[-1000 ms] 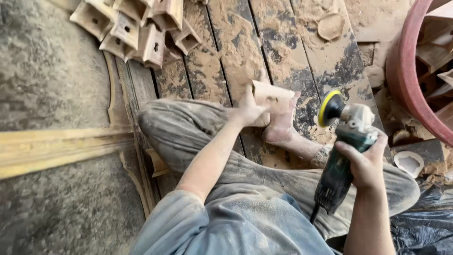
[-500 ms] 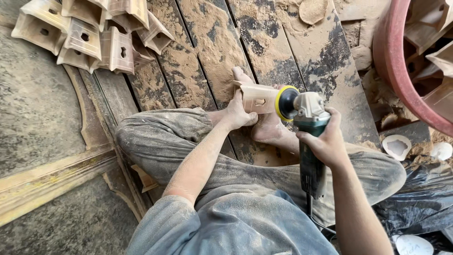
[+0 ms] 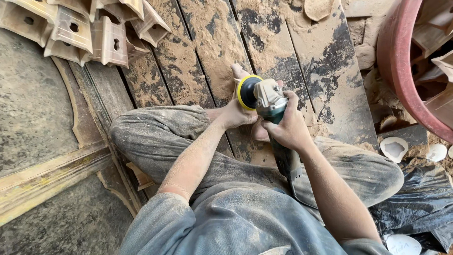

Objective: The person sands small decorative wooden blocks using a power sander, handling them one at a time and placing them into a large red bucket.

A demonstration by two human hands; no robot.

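I sit cross-legged on dusty planks (image 3: pixel 212 42). My right hand (image 3: pixel 289 130) grips the body of a green and grey angle grinder (image 3: pixel 270 99). Its yellow-rimmed black sanding disc (image 3: pixel 246 92) sits over my bare foot (image 3: pixel 239 71). My left hand (image 3: pixel 236 115) is closed just below the disc, on a pale wooden block. The disc and grinder head hide nearly all of that block. The grinder's cord runs back along my right leg.
A pile of similar hollow wooden blocks (image 3: pixel 80 30) lies at the top left. A red tub (image 3: pixel 398 56) holding more wood stands at the right. Worn round sanding discs (image 3: pixel 394 148) and a black plastic sheet (image 3: pixel 420 208) lie near my right knee. A carved wooden panel (image 3: pixel 47 170) lies left.
My right hand brought the grinder from the raised right side leftward and down onto the block held at my foot. The disc now covers the block. My left hand stayed in place.
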